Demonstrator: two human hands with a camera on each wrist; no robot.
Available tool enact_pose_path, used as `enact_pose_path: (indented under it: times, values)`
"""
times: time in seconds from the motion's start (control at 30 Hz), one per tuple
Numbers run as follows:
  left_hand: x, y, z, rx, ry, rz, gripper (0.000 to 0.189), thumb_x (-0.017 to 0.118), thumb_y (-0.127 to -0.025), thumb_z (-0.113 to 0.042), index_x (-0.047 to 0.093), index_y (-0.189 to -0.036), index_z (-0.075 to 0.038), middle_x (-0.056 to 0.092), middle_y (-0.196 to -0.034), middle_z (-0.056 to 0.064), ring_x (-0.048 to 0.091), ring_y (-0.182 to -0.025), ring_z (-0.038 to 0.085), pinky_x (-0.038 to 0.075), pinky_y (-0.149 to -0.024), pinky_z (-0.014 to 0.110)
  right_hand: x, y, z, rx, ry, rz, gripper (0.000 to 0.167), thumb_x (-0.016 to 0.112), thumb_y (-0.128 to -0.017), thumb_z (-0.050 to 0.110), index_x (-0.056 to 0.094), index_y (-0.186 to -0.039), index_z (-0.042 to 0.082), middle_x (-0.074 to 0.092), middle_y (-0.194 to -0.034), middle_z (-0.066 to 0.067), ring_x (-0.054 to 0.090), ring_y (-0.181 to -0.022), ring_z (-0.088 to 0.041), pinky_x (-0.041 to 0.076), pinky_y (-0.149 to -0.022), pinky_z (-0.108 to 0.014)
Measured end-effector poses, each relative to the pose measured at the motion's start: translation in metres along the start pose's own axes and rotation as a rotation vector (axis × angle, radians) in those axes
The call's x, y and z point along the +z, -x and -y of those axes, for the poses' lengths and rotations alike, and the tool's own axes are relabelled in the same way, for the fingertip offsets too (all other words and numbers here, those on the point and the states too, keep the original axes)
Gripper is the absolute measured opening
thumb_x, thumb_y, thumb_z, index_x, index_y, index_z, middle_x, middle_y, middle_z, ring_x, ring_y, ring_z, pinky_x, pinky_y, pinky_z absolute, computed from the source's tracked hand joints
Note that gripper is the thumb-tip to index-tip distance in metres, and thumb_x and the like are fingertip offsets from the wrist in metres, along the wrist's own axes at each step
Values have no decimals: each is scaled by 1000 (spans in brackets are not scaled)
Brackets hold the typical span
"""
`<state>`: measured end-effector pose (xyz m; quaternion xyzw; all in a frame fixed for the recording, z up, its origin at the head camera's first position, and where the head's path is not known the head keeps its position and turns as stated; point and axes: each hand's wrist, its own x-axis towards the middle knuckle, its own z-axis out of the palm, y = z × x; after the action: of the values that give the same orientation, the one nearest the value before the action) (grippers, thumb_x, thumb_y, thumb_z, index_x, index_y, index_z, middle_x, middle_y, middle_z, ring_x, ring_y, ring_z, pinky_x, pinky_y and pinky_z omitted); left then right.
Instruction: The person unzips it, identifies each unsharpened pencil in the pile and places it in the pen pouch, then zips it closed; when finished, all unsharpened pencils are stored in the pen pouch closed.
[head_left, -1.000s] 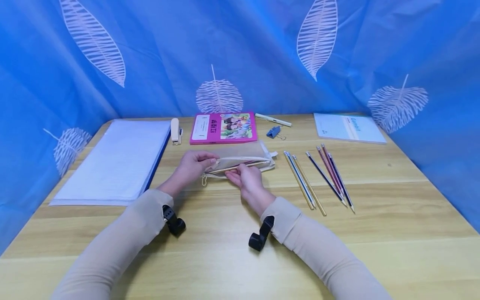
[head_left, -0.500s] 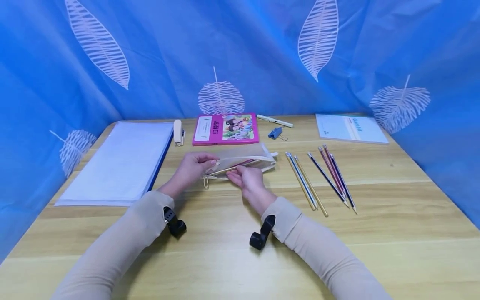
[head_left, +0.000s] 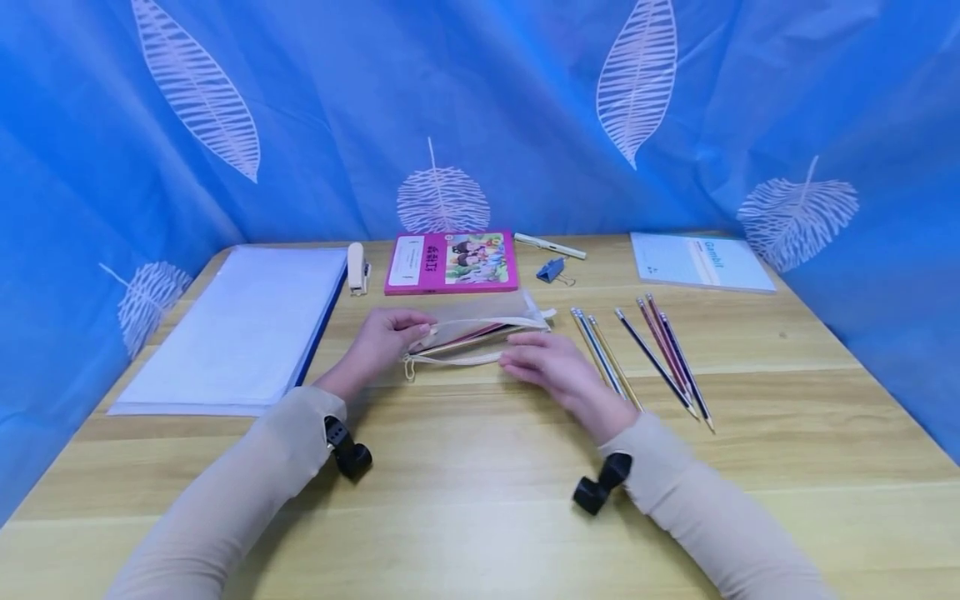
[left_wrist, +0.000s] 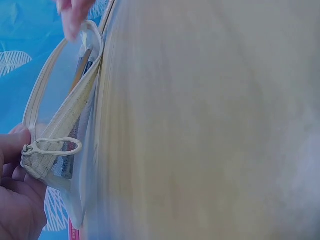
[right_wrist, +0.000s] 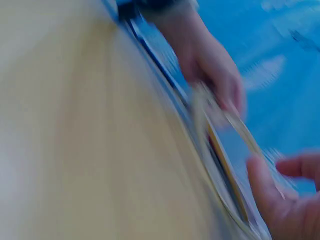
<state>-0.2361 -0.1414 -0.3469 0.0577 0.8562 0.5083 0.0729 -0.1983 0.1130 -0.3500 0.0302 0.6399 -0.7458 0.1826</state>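
Observation:
A pale mesh zip pencil case lies mid-table with its mouth spread. My left hand pinches its left end, beside the looped zipper pull. Inside it show pencils, one of them gold. Over the right part of the mouth hovers my right hand, fingers loosely bent and holding nothing; it is blurred in its wrist view. Right of the case lie blue-striped and gold pencils, partly covered by the right hand. Farther right is a second group of dark blue and red pencils.
On the left lies a stack of white paper over a blue edge, with a cream stapler beside it. Along the back are a pink book, a pen, a blue binder clip and a pale booklet.
My right hand has let go of the gold pencil, which now lies in the pencil case, and has moved right toward the loose pencils. The left hand keeps its hold.

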Motion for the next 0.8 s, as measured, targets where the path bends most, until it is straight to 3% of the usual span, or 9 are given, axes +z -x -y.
enact_pose_path:
  times: [0.13, 0.33, 0.53, 0.8]
  values:
    - [0, 2, 0, 9, 13, 9, 20, 56, -93, -13, 67, -109, -7, 66, -107, 11, 59, -88, 17, 50, -71, 24, -54, 11, 13, -97, 268, 55, 42, 54, -90, -1, 40, -126, -16, 64, -94, -11, 64, -82, -11, 52, -80, -28]
    - [-1, 4, 1, 7, 0, 10, 20, 56, -93, -13, 67, -109, -7, 66, -107, 11, 60, -90, 18, 49, -74, 25, -107, 22, 26, -128, 726, -14, 41, 60, -87, 6, 48, -122, -12, 62, -98, -19, 61, -77, -13, 52, -71, -26]
    - [-2, 3, 3, 13, -19, 6, 20, 56, -93, -14, 68, -108, -8, 66, -108, 9, 60, -91, 18, 49, -76, 27, -122, 23, 29, -86, 1009, -42, 40, 67, -82, 11, 53, -115, -6, 59, -85, -10, 54, -69, -14, 46, -62, -27]
    - [-1, 1, 5, 29, -23, 11, 19, 57, -92, -12, 68, -107, -7, 67, -107, 10, 60, -90, 17, 49, -76, 27, -123, 20, 32, -13, 1192, -26, 46, 68, -82, 13, 51, -119, -7, 58, -75, -6, 54, -59, -14, 43, -59, -29]
